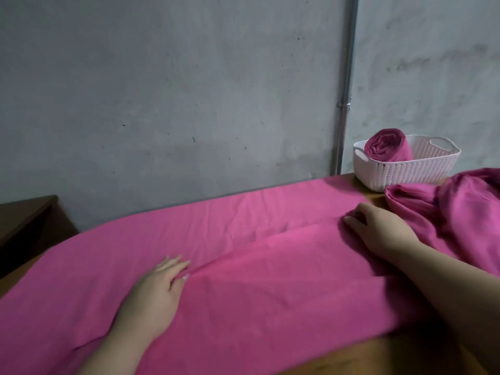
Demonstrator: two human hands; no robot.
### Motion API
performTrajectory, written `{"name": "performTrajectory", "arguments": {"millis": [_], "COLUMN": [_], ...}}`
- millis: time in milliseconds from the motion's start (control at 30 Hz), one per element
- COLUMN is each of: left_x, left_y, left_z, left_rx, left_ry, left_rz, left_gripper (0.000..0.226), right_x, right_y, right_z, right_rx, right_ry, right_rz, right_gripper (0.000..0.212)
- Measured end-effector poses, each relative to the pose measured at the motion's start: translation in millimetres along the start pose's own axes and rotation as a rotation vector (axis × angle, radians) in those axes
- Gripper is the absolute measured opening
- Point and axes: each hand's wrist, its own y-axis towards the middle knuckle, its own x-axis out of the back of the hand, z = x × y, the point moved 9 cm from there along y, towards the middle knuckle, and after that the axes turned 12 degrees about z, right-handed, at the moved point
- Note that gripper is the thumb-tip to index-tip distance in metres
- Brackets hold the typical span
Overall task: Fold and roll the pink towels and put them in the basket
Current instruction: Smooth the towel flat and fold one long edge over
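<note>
Towel point(243, 212) is spread over the table point(338, 365), near edge folded up to halve it. Spare towels point(465, 207) wait at right by the basket point(405, 171), w/ one roll point(387, 147) inside. Your left hand point(159, 288) & right hand point(378, 228) lie flat, fingers released, pinning the fold.

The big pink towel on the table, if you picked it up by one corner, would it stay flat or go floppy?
Probably floppy: the spread towel wrinkles and folds softly beside the left hand. It would likely hang limp, like the crumpled heap nearby. It looks thin, so it is probably light too.
</note>
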Motion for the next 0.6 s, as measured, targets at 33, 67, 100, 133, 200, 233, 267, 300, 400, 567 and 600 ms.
{"name": "performTrajectory", "arguments": {"millis": [33,67,100,133,200,233,267,300,400,567,600], "left_x": [0,-1,-2,-4,-4,-4,-5,-6,-4,-6,-5], "left_y": [-6,-12,-21,-30,-55,-70,-85,-100,-148,-225,-236], "left_z": [0,1,1,3,5,5,4,2,-4,-26,-34], "left_rx": [0.006,0.018,0.027,0.031,0.039,0.053,0.071,0.089,0.118,0.095,0.081], "left_ry": [-0.006,-0.013,-0.014,-0.015,-0.035,-0.043,-0.052,-0.058,-0.07,-0.039,-0.05], "left_rz": [0.006,0.016,0.029,0.038,0.035,0.042,0.056,0.074,0.078,0.143,0.156], "left_gripper": [0.034,0.034,0.034,0.034,0.032,0.034,0.041,0.049,0.069,0.052,0.033], "right_x": [1,1,1,0,0,2,5,9,19,30,31], "right_y": [-5,-11,-19,-28,-52,-65,-81,-97,-154,-236,-248], "right_z": [1,2,3,4,4,5,6,7,8,-5,-8], "right_rx": [0.008,0.019,0.028,0.034,0.036,0.039,0.047,0.057,0.057,0.025,0.011], "right_ry": [0.005,0.002,-0.008,-0.011,0.005,0.013,0.024,0.031,0.025,0.029,0.045], "right_rz": [0.002,0.004,0.01,0.021,0.057,0.071,0.082,0.088,0.086,0.067,0.073], "right_gripper": [0.026,0.026,0.025,0.024,0.02,0.018,0.016,0.015,0.015,0.011,0.011]}}
